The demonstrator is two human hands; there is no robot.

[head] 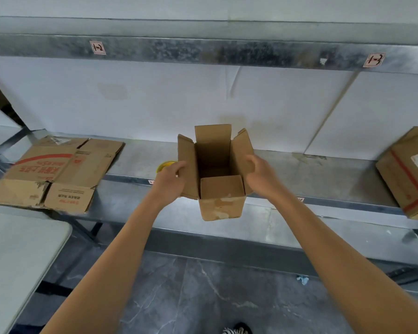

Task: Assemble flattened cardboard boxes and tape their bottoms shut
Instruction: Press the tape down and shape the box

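The left hand (pixel 171 179) curls its fingers round the left side flap of a small cardboard box (pixel 221 201), and the right hand (pixel 258 174) grips the right side flap in the same way, so the box is held between the 2 hands. The box stands upright and opened out, its mouth facing up and its 4 top flaps raised. It is held in front of the front edge of a grey metal shelf (pixel 311 179), with its lower part showing pale torn patches.

Just beside the left hand, a yellow roll (pixel 164 165) lies on the shelf, mostly hidden by the fingers. Further left on the shelf lies a flattened box (pixel 58 172) with red print, its near edge overhanging. At the far right end stands a closed carton (pixel 405 174) crossed by red tape. The beam above carries 2 labels, "1-2" (pixel 97 47) and "1-3" (pixel 374 60). A white table (pixel 17 249) fills the lower left corner, above a dark marbled floor (pixel 203 285).
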